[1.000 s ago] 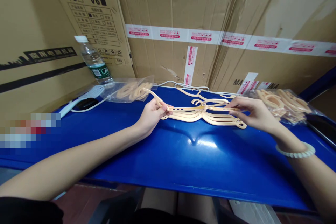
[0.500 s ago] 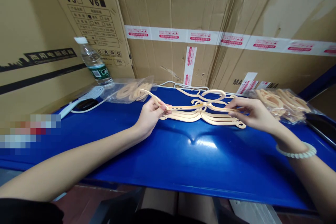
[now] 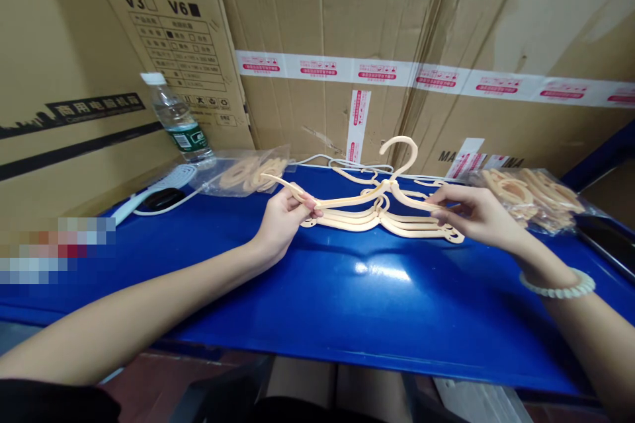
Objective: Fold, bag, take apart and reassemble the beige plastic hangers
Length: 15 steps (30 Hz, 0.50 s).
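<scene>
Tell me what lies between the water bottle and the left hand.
Head view: a clear bag of beige pieces lies on the blue table between the water bottle and the left hand, which grips a hanger.

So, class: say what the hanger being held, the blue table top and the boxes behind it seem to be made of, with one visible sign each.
Hanger: probably moulded plastic, peach, fairly matt; it is thin and in one piece, hook included.
Table top: likely painted metal or glossy plastic; it mirrors the light sharply.
Boxes: cardboard, brown, matt, creased, with taped seams.
</scene>
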Each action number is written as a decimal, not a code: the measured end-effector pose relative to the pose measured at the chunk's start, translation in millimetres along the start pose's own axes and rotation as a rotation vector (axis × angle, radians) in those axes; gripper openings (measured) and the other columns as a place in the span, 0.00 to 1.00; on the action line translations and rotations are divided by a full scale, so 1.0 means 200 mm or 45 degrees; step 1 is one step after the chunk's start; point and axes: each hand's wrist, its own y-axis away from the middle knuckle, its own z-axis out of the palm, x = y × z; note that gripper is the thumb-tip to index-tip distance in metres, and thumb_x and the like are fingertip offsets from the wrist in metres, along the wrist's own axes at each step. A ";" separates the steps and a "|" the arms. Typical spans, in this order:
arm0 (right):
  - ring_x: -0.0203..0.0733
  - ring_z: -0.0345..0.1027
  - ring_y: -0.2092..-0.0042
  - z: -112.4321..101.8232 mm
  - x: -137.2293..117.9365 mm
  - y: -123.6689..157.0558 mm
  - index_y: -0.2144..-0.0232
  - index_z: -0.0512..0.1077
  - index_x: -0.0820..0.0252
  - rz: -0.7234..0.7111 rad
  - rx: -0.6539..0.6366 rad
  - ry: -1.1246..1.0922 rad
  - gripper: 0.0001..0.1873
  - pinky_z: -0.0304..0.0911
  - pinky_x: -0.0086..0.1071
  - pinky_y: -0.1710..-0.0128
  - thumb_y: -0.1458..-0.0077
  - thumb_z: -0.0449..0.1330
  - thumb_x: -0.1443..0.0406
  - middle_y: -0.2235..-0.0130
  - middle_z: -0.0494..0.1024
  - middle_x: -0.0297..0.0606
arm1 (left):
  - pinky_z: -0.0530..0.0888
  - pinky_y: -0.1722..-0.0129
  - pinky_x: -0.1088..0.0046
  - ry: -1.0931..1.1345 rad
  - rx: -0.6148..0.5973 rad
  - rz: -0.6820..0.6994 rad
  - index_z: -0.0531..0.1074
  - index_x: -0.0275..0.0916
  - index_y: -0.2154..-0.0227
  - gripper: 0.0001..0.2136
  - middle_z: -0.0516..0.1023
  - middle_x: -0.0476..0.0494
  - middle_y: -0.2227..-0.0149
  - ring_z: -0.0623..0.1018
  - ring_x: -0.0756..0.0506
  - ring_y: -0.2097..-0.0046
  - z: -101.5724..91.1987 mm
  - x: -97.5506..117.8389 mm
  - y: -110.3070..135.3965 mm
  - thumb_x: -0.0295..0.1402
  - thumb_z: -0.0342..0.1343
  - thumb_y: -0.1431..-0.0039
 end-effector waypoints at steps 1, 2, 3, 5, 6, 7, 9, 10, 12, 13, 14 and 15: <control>0.47 0.74 0.66 0.00 0.00 0.00 0.63 0.78 0.57 -0.005 0.007 0.006 0.15 0.70 0.34 0.71 0.41 0.64 0.53 0.65 0.81 0.42 | 0.76 0.66 0.71 0.014 0.013 -0.004 0.69 0.36 0.73 0.14 0.77 0.49 0.76 0.79 0.49 0.72 0.00 0.00 0.00 0.32 0.71 0.55; 0.47 0.74 0.66 0.00 0.00 0.00 0.63 0.78 0.58 -0.010 0.015 0.014 0.14 0.69 0.34 0.71 0.41 0.64 0.53 0.65 0.81 0.42 | 0.76 0.66 0.71 0.030 0.028 -0.012 0.70 0.36 0.73 0.14 0.77 0.50 0.76 0.79 0.48 0.72 0.00 0.00 0.00 0.32 0.72 0.55; 0.47 0.74 0.66 0.00 0.00 0.00 0.63 0.78 0.58 -0.013 0.023 0.022 0.14 0.69 0.33 0.71 0.41 0.64 0.53 0.65 0.81 0.42 | 0.77 0.65 0.70 0.046 0.043 -0.021 0.70 0.36 0.73 0.14 0.77 0.50 0.75 0.80 0.48 0.72 0.01 0.00 0.01 0.32 0.72 0.56; 0.46 0.74 0.66 0.01 0.00 0.00 0.62 0.78 0.58 -0.009 0.039 0.029 0.14 0.69 0.33 0.72 0.40 0.64 0.53 0.64 0.81 0.42 | 0.78 0.63 0.68 0.079 0.071 -0.039 0.70 0.35 0.73 0.15 0.78 0.49 0.75 0.81 0.48 0.71 0.01 0.01 0.02 0.32 0.72 0.56; 0.46 0.74 0.66 0.01 0.00 0.00 0.62 0.78 0.58 0.001 0.044 0.025 0.15 0.70 0.33 0.72 0.40 0.64 0.53 0.64 0.81 0.43 | 0.78 0.60 0.67 0.099 0.086 -0.046 0.70 0.35 0.73 0.15 0.78 0.49 0.74 0.82 0.47 0.70 0.02 0.02 0.02 0.32 0.73 0.56; 0.46 0.74 0.66 0.01 0.00 0.00 0.62 0.78 0.59 0.014 0.049 0.015 0.15 0.70 0.33 0.72 0.40 0.64 0.52 0.64 0.81 0.43 | 0.79 0.58 0.66 0.120 0.100 -0.052 0.70 0.35 0.74 0.15 0.79 0.49 0.73 0.82 0.47 0.69 0.02 0.02 0.02 0.31 0.73 0.56; 0.45 0.74 0.68 0.01 -0.02 0.00 0.63 0.77 0.59 0.052 0.048 -0.031 0.17 0.70 0.33 0.73 0.41 0.64 0.51 0.64 0.80 0.42 | 0.79 0.55 0.65 0.161 0.123 -0.060 0.69 0.35 0.74 0.15 0.79 0.48 0.72 0.83 0.47 0.67 0.03 0.03 0.02 0.30 0.73 0.55; 0.44 0.74 0.69 0.01 -0.02 0.00 0.63 0.77 0.59 0.076 0.042 -0.066 0.18 0.71 0.34 0.74 0.41 0.64 0.50 0.65 0.80 0.42 | 0.79 0.54 0.65 0.180 0.132 -0.068 0.69 0.35 0.74 0.15 0.80 0.48 0.72 0.83 0.47 0.66 0.04 0.04 0.02 0.30 0.72 0.54; 0.42 0.73 0.72 0.01 -0.04 0.00 0.62 0.76 0.59 0.125 0.025 -0.140 0.19 0.71 0.34 0.75 0.42 0.64 0.49 0.66 0.79 0.41 | 0.80 0.54 0.66 0.198 0.138 -0.111 0.69 0.36 0.73 0.13 0.81 0.47 0.70 0.84 0.47 0.65 0.05 0.04 0.01 0.29 0.70 0.50; 0.41 0.73 0.73 0.01 -0.04 0.00 0.61 0.76 0.59 0.145 0.018 -0.175 0.20 0.70 0.33 0.76 0.42 0.65 0.48 0.67 0.79 0.40 | 0.80 0.55 0.66 0.194 0.136 -0.148 0.69 0.36 0.72 0.12 0.82 0.45 0.68 0.84 0.46 0.65 0.05 0.04 0.01 0.30 0.69 0.48; 0.41 0.73 0.74 0.00 -0.05 0.00 0.60 0.76 0.59 0.161 0.014 -0.205 0.20 0.69 0.33 0.77 0.42 0.65 0.48 0.67 0.78 0.39 | 0.80 0.56 0.67 0.176 0.120 -0.192 0.69 0.36 0.71 0.11 0.82 0.42 0.67 0.84 0.46 0.65 0.05 0.04 0.02 0.31 0.67 0.45; 0.40 0.72 0.74 0.00 -0.06 0.00 0.59 0.75 0.59 0.174 0.010 -0.236 0.21 0.68 0.32 0.78 0.42 0.65 0.49 0.69 0.78 0.38 | 0.80 0.57 0.66 0.134 0.073 -0.231 0.70 0.36 0.70 0.10 0.83 0.39 0.65 0.84 0.45 0.64 0.05 0.04 0.03 0.33 0.65 0.43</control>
